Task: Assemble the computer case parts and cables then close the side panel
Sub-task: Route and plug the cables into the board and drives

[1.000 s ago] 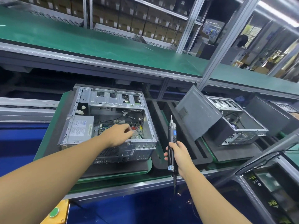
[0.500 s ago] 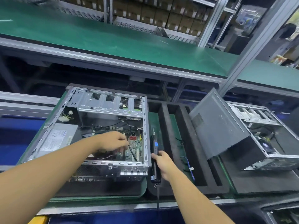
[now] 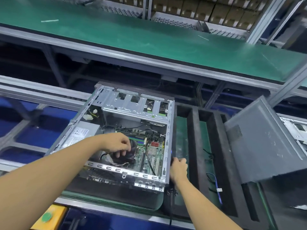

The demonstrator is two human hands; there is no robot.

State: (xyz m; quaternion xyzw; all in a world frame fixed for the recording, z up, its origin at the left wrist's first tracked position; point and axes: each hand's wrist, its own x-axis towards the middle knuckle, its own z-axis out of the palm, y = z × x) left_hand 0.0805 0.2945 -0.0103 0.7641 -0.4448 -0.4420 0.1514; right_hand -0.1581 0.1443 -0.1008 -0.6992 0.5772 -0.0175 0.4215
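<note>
**While the computer case [image 3: 126, 107] is lying open, work is going on inside it**

As the case is resting on its side with its open face turned up, the left hand [image 3: 118, 144] is reaching inside it, beside the motherboard [image 3: 150, 151]. Its fingers are curling down onto a black cooler [image 3: 131, 154], though whether they are actually gripping it cannot be told. Just outside the case's right wall, the right hand [image 3: 178, 168] is clamping round a dark screwdriver [image 3: 172, 161]. Farther right of the case, beyond a black foam tray [image 3: 194, 138], a grey side panel [image 3: 262, 138] is leaning tilted.
</note>
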